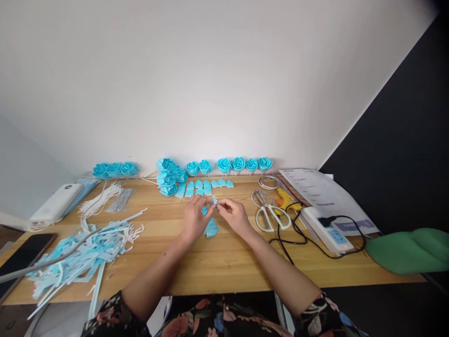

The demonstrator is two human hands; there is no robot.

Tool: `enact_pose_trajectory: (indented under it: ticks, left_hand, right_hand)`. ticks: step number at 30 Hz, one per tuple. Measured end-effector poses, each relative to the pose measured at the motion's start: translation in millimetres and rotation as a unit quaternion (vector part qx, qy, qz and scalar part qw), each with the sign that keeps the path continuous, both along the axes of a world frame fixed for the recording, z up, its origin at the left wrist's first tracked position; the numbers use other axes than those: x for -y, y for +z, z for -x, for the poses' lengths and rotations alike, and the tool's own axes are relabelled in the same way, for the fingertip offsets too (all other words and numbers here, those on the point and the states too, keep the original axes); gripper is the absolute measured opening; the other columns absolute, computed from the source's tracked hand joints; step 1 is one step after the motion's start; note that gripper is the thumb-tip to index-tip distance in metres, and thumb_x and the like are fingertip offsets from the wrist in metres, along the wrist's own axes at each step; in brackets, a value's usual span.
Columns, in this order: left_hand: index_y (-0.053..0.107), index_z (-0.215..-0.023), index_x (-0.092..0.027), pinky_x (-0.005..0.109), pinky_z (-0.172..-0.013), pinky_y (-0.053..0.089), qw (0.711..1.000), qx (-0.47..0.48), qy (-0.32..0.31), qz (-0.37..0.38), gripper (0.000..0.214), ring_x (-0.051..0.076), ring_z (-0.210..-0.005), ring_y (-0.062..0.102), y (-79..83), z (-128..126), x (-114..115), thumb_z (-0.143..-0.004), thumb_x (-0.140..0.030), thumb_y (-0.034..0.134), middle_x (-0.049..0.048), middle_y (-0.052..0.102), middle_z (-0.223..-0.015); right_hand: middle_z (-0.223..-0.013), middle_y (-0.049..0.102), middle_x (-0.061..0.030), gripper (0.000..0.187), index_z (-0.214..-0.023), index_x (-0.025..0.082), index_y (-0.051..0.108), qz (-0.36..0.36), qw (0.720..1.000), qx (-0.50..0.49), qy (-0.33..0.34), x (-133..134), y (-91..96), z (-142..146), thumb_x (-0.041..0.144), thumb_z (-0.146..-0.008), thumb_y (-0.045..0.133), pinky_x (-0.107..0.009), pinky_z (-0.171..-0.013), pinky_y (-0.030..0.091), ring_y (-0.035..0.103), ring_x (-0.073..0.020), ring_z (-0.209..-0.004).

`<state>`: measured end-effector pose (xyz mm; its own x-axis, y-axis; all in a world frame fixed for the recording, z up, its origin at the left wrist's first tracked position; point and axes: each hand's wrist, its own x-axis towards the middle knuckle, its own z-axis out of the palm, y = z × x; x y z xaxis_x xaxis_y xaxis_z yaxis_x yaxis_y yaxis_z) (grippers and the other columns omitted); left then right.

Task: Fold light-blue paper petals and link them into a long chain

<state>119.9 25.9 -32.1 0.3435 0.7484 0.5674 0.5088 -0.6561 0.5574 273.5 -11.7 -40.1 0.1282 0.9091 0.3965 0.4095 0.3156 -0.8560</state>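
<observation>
Above the middle of the wooden table (224, 262), my left hand (197, 217) and my right hand (234, 216) meet fingertip to fingertip. Both are closed in a pinch on one small light-blue petal piece (214, 200). Just under the hands lie more loose blue petal pieces (211, 229), partly hidden by my left fingers. Beyond them, cut blue petals (199, 187) are laid out in short rows. Finished blue flowers (238, 164) stand along the wall, and a cluster of blue flowers (168, 177) is heaped left of the rows.
At left are a pile of blue and white strips (84, 252), grey wires (121, 200), a white power bank (58, 203) and a dark phone (24, 257). White-handled scissors (271, 216), a yellow glue gun (288, 201), a corded power strip (328, 234) and paper sheets (322, 196) lie right.
</observation>
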Motion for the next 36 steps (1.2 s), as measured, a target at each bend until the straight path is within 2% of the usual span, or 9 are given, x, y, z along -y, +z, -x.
enact_pose_trajectory:
  ticks: [5, 12, 19, 27, 36]
  left_hand:
    - [0.063, -0.082, -0.021, 0.036, -0.084, 0.042, 1.000, 0.002, 0.002, 0.007, 0.008, 0.020, -0.082, 0.057, 0.2, -0.4, 0.8, -0.084, -0.027, 0.057, 0.0041, 0.066, -0.084]
    - [0.065, -0.083, -0.021, 0.038, -0.088, 0.041, 1.000, 0.004, -0.004, 0.014, 0.010, 0.019, -0.080, 0.058, 3.4, -0.7, 2.8, -0.084, -0.024, 0.055, 0.0039, 0.067, -0.083]
    - [0.066, -0.084, -0.021, 0.036, -0.086, 0.042, 1.000, -0.002, -0.012, 0.017, 0.012, 0.018, -0.077, 0.058, 4.5, -0.3, 2.5, -0.085, -0.026, 0.055, 0.0030, 0.065, -0.078]
    - [0.063, -0.075, -0.019, 0.034, -0.080, 0.042, 1.000, -0.002, -0.010, 0.014, 0.018, 0.017, -0.071, 0.055, 6.3, -0.5, 3.3, -0.087, -0.028, 0.053, 0.0025, 0.062, -0.071]
    - [0.064, -0.075, -0.019, 0.031, -0.073, 0.041, 0.997, 0.045, -0.019, 0.055, 0.018, 0.017, -0.071, 0.052, 7.1, -0.9, 4.6, -0.085, -0.029, 0.054, 0.0029, 0.061, -0.072]
  right_hand:
    - [-0.074, 0.068, -0.0027, 0.014, -0.077, 0.022, 0.067, -0.030, 0.999, 0.025, 0.007, -0.7, -3.4, 0.7, 0.027, -0.081, 0.054, -0.028, -0.069, 0.047, 0.061, -0.0177, -0.069]
    - [-0.076, 0.069, -0.0034, 0.014, -0.078, 0.022, 0.067, -0.034, 0.999, 0.032, 0.000, -0.1, -2.4, 0.5, 0.026, -0.082, 0.054, -0.030, -0.070, 0.048, 0.062, -0.0185, -0.069]
    - [-0.076, 0.069, -0.0031, 0.013, -0.077, 0.023, 0.067, -0.028, 0.999, 0.020, -0.001, -0.4, -2.3, -0.4, 0.026, -0.080, 0.055, -0.029, -0.069, 0.047, 0.062, -0.0187, -0.069]
    - [-0.074, 0.068, -0.0027, 0.013, -0.076, 0.022, 0.067, -0.030, 0.999, 0.027, 0.007, -0.4, -2.8, 0.2, 0.025, -0.080, 0.055, -0.029, -0.068, 0.046, 0.060, -0.0178, -0.067]
    - [-0.072, 0.066, -0.0025, 0.012, -0.077, 0.021, 0.065, -0.026, 0.999, 0.047, 0.009, -0.2, -2.1, 0.5, 0.024, -0.081, 0.054, -0.028, -0.067, 0.046, 0.059, -0.0168, -0.066]
